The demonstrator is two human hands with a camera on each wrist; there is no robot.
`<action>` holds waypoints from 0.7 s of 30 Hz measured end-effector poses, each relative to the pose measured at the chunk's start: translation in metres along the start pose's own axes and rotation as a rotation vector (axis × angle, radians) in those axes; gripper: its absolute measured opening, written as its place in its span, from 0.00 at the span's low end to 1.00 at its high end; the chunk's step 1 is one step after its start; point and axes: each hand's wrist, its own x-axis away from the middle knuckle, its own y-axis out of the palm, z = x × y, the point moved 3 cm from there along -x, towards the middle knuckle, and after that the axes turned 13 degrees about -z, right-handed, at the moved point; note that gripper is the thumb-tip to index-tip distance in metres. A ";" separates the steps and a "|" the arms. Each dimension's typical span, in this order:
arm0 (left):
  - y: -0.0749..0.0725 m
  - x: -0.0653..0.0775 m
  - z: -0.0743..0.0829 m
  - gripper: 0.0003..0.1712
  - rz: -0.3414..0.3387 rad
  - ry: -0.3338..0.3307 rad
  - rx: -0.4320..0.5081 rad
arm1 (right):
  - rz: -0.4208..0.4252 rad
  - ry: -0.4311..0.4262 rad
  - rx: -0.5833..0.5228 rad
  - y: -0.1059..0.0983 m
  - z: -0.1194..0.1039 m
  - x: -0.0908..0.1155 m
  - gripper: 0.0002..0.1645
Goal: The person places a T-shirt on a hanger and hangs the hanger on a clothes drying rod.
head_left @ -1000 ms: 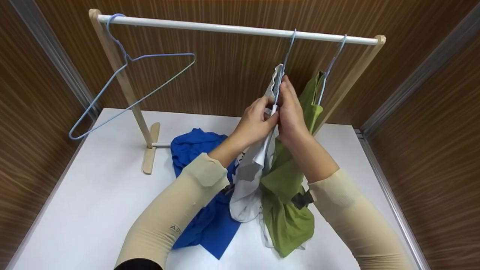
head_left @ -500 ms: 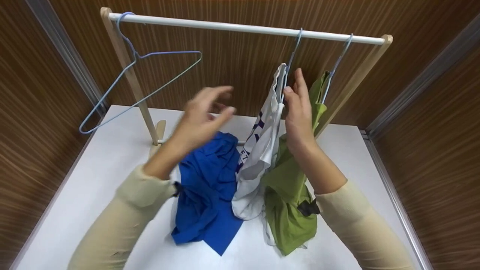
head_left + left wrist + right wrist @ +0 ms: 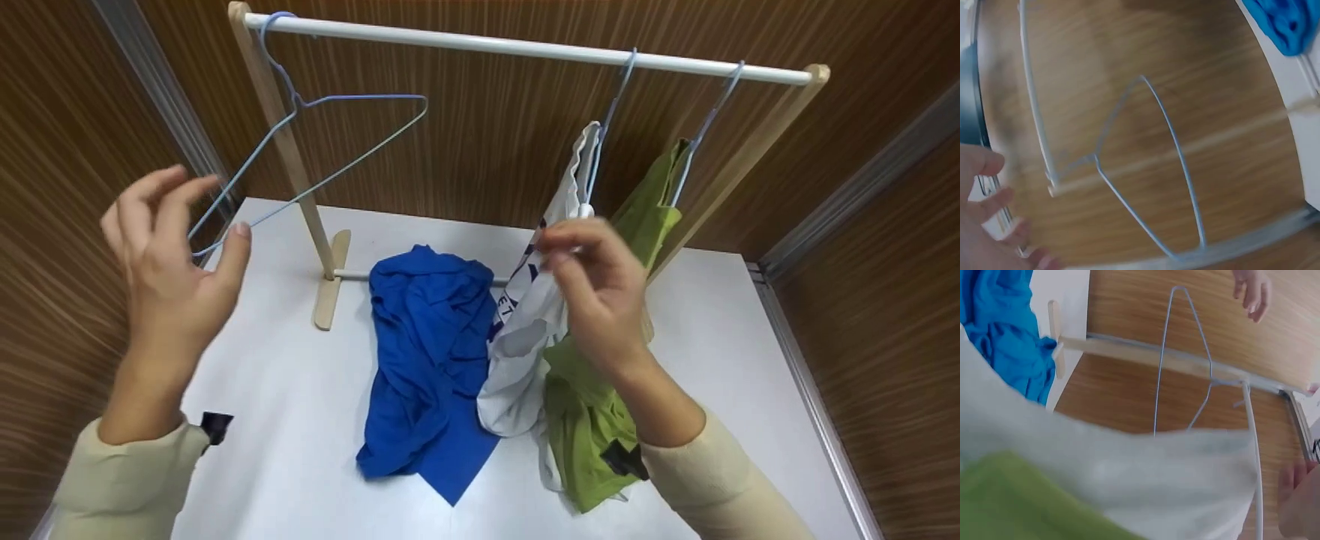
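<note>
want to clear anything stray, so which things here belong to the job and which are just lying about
Likely in the job:
bare hanger
crumpled blue garment
white garment and green garment, both hung up
rack

Likely just surroundings:
white table
wood-grain wall

Nothing looks clearly stray.

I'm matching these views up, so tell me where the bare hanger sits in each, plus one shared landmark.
Head: the hanger, upper left, hooked on the white rail.
Left wrist: the hanger, centre to near the bottom edge.
Right wrist: the hanger, above and right of centre, partly behind white cloth.
Landmark: blue cloth, lower middle, top right, top left, in that order.
</note>
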 end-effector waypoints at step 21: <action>0.022 -0.010 -0.085 0.42 -0.340 -0.379 0.070 | -0.775 0.168 0.199 0.084 0.097 0.101 0.18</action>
